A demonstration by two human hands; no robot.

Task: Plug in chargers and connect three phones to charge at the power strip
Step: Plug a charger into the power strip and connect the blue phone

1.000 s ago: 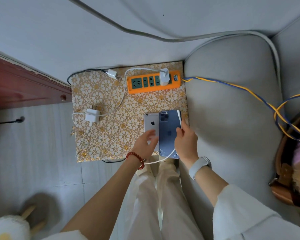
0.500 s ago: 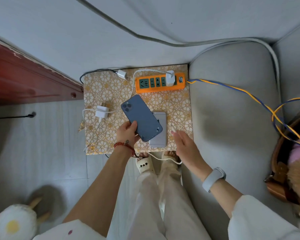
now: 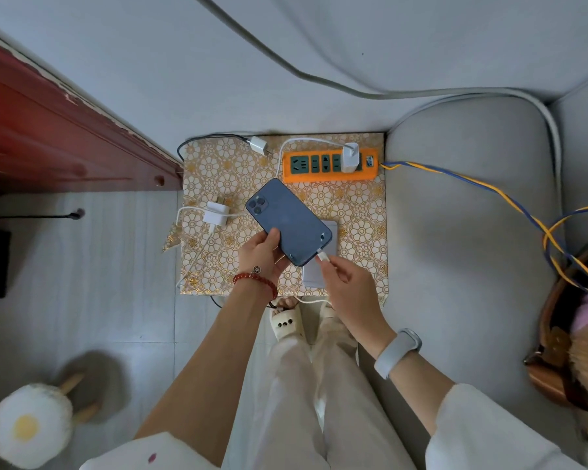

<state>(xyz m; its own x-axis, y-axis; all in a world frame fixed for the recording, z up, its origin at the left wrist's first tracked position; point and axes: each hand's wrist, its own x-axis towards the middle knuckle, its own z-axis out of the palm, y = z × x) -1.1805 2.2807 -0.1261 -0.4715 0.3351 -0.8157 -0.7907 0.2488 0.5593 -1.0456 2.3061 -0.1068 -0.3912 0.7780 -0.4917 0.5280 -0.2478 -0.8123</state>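
My left hand (image 3: pixel 262 252) holds a dark blue phone (image 3: pixel 287 220) back up, tilted over the patterned board (image 3: pixel 353 212). My right hand (image 3: pixel 347 286) pinches the white cable plug (image 3: pixel 322 256) right at the phone's bottom edge. A silver phone (image 3: pixel 314 274) lies face down on the board, half hidden under the blue one. The orange power strip (image 3: pixel 330 166) sits at the board's far edge with one white charger (image 3: pixel 349 157) plugged in. Two more white chargers, one (image 3: pixel 216 213) at mid left and one (image 3: pixel 258 144) at the far edge, lie loose on the board.
A grey sofa cushion (image 3: pixel 472 232) borders the board on the right. Blue and yellow wires (image 3: pixel 489 189) run from the strip across it. A red wooden frame (image 3: pixel 65 140) stands at left. A fried-egg slipper (image 3: pixel 31 425) lies on the floor at bottom left.
My left hand lifted the blue phone off the silver one and turned it diagonally. My right hand let go of the phone and brought the cable plug to its bottom edge.
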